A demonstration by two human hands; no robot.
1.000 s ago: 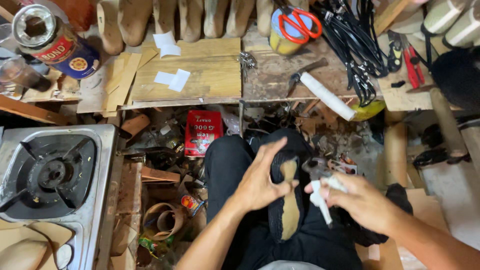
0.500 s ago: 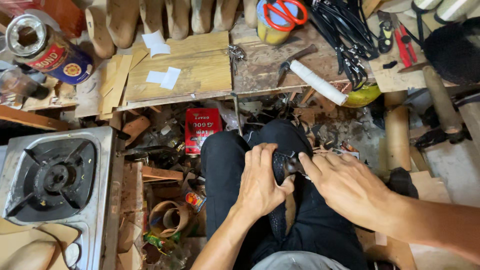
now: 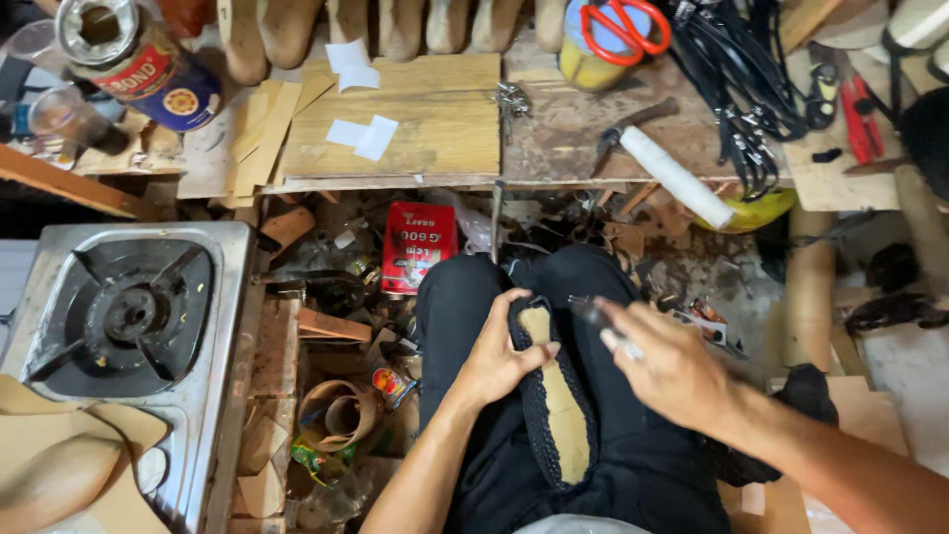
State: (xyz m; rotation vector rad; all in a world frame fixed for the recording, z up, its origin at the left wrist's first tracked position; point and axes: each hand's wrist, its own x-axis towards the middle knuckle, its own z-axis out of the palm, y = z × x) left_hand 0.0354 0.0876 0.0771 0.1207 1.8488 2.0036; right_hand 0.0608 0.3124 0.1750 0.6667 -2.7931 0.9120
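A black woven shoe upper with a tan insole (image 3: 559,405) lies sole-up on my lap, toe pointing away from me. My left hand (image 3: 497,354) grips its left edge near the toe, thumb resting on the tan insole. My right hand (image 3: 664,361) hovers just right of the toe, fingers closed around a small thin tool (image 3: 591,313) whose tip is blurred; a white scrap shows between the fingers. My legs are in black trousers.
A wooden workbench (image 3: 554,129) spans the top with a hammer (image 3: 660,158), red-handled scissors in a tin (image 3: 613,30), black straps (image 3: 741,89), wooden lasts and an open can (image 3: 133,64). A gas stove (image 3: 124,316) stands at left. A red box (image 3: 417,247) and scraps litter the floor.
My right hand moved from the right side of my lap over to the shoe's toe, now holding a thin tool. The left hand shifted slightly toward the toe.
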